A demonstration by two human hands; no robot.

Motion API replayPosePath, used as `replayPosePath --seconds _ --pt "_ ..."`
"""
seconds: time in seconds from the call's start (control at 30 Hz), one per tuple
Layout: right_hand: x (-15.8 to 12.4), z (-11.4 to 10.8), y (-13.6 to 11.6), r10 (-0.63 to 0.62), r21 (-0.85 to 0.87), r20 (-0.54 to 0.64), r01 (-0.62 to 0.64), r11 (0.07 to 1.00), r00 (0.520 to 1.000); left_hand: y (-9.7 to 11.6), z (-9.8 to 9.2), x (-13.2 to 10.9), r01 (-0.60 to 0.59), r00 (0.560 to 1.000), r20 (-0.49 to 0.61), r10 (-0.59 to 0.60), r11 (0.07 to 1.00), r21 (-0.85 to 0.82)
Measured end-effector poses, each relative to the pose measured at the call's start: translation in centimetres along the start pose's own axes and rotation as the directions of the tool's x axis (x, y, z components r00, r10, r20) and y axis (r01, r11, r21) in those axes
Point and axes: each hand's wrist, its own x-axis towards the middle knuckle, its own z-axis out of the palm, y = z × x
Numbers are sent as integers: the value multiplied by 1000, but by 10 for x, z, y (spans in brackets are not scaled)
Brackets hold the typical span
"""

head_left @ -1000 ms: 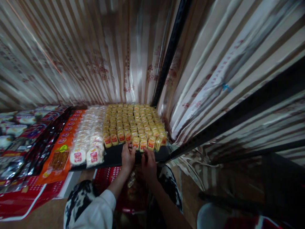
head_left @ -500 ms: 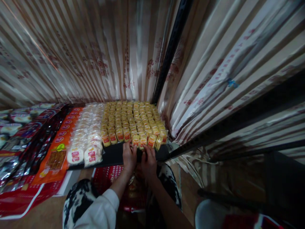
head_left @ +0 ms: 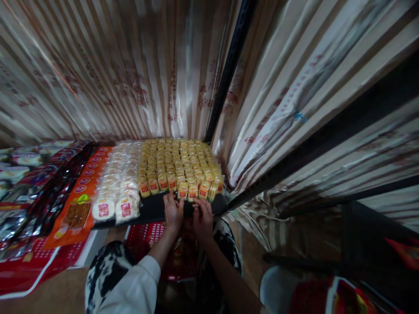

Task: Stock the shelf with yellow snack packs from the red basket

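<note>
Rows of small yellow wrapped snack packs [head_left: 176, 163], with red labels, stand close together on a black shelf [head_left: 152, 209]. My left hand [head_left: 173, 213] is at their front edge, its fingers apart and the fingertips by a front-row yellow pack [head_left: 183, 190]. Just to the right, my right hand [head_left: 203, 218] has its fingers bent together below another front pack [head_left: 193, 192]. Whether something small sits in those fingers is hidden. The front row is uneven, with a few packs on the right jutting forward.
Left of the yellow packs lie round white packs [head_left: 127, 209], an orange bag [head_left: 70, 222] and dark shiny bags [head_left: 39, 200]. A red basket [head_left: 147, 237] is below the shelf. Striped curtains [head_left: 157, 78] and a black upright post [head_left: 225, 87] stand behind.
Both hands have drawn back slightly from the front row, and the left fingers have spread. The view has shifted a little to the right.
</note>
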Motion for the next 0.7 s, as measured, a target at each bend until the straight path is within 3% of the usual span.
replayPosePath --seconds 0.13,0.23,0.4,0.57,0.7 --pt "-1 -13 -5 67 -86 -173 -83 993 983 0 -8 -13 -85 996 -2 85 996 23" --pt "2 -21 1 133 -83 -245 -157 984 960 5 -10 -28 -202 973 112 200 979 12" --pt "11 -25 20 150 -147 -196 -181 972 969 22 -3 -45 -344 884 285 371 928 -143" --pt "20 -25 28 157 -157 -167 -184 970 973 29 11 -47 -347 830 390 399 916 -200" --pt "23 -26 30 205 -94 -153 -220 971 967 25 24 -44 -327 826 418 379 925 -192"
